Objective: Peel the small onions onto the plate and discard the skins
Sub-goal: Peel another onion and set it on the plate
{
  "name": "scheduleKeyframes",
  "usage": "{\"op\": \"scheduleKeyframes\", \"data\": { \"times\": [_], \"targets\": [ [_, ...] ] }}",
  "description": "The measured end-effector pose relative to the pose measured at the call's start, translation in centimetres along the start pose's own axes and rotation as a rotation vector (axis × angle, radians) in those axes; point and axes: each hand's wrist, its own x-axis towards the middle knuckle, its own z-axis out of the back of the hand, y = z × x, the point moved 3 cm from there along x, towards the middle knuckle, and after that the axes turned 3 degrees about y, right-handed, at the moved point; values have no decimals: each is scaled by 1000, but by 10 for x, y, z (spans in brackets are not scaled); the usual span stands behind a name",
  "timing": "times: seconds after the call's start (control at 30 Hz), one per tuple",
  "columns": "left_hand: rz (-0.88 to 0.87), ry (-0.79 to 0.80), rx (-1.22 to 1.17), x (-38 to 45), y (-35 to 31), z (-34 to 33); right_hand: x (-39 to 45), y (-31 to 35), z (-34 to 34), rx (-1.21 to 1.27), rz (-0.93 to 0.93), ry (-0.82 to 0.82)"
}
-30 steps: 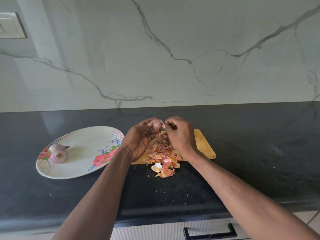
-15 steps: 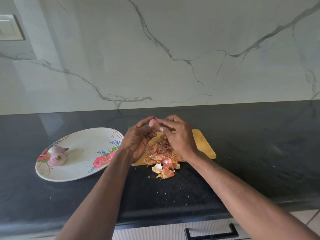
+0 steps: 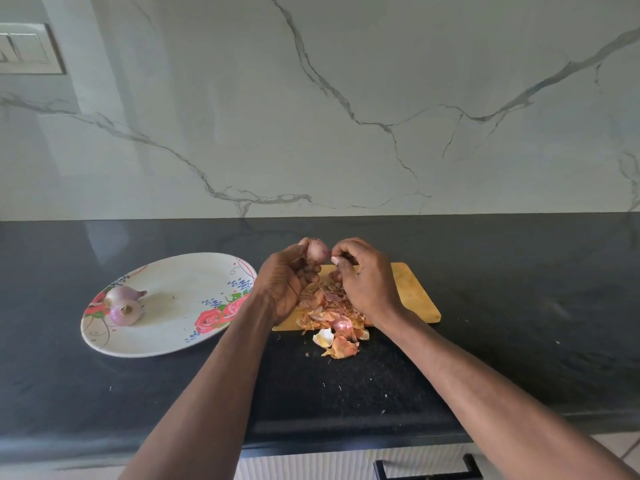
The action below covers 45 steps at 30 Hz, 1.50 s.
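Note:
My left hand [image 3: 284, 283] grips a small pink onion [image 3: 317, 251] above the far end of the wooden cutting board [image 3: 414, 295]. Just right of the onion, my right hand [image 3: 364, 276] has its fingers curled and its fingertips pinched together at the onion's side; whether a bit of skin is between them is too small to tell. A heap of orange onion skins [image 3: 331, 315] lies on the board and spills onto the counter in front of it. Two peeled onions [image 3: 123, 303] sit at the left side of the white flowered plate [image 3: 180, 327].
The black stone counter [image 3: 519, 306] runs the full width, with its front edge near me and a drawer handle [image 3: 427, 471] below. A marble wall rises behind, with a switch plate [image 3: 27, 50] at the upper left. Tiny skin flecks dot the counter.
My right hand's fingertips have drawn a little away to the right of the onion, which shows more bare pink surface. The left hand holds it in nearly the same spot.

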Motion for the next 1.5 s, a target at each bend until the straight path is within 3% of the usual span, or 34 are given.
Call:
{"op": "scheduleKeyframes", "data": {
  "times": [0.3, 0.63, 0.9, 1.27, 1.5],
  "targets": [
    [27, 1, -16, 1, -2, 1, 2, 3, 1, 5, -4, -29],
    [47, 26, -56, -1, 0, -5, 1, 4, -2, -104, 233, -17],
    [52, 7, -13, 0, 1, -3, 2, -3, -2, -27, 43, -39],
    [55, 30, 51, 0, 3, -4, 3, -1, -4, -115, 153, -84],
    [8, 2, -22, 2, 3, -2, 1, 1, -12, -257, 241, 55]
  ]
}}
